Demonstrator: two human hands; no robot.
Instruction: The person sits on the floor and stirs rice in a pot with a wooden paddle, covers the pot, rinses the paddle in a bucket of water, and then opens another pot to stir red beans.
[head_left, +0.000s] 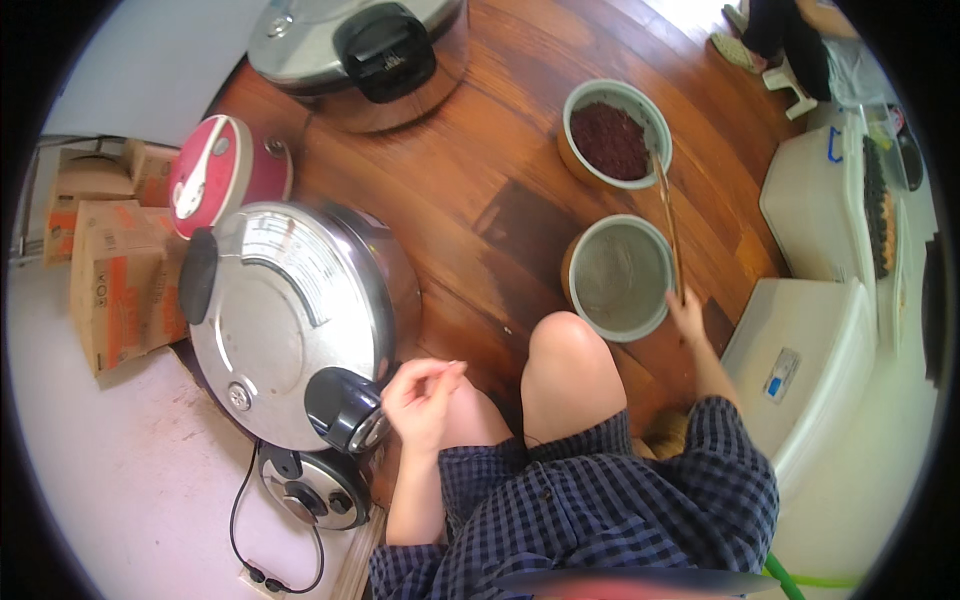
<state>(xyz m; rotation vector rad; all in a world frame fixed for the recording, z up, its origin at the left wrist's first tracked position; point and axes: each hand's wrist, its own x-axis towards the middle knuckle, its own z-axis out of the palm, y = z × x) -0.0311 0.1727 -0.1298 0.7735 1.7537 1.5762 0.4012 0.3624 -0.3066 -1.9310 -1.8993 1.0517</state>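
My right hand (684, 307) is closed around the near end of a long thin stick (670, 217), whose far end reaches the rim of a round pot (568, 161) holding dark reddish-purple crumbly matter (609, 141). Just left of that hand stands a second round pot (574, 255) with a mesh-like inner surface (621, 277). My left hand (421, 397) hovers over my knee, fingers curled and fingertips near each other, beside the dark handle of a large steel cooker; nothing shows in it.
Large steel cookers (277, 322) (315, 45), a pink-lidded cooker (214, 176) and a small cooker (315, 495) with a black cord stand left. Cardboard boxes (112, 292) lie beyond. White bins (787, 352) line the right; another person's legs (799, 45) show at the upper right.
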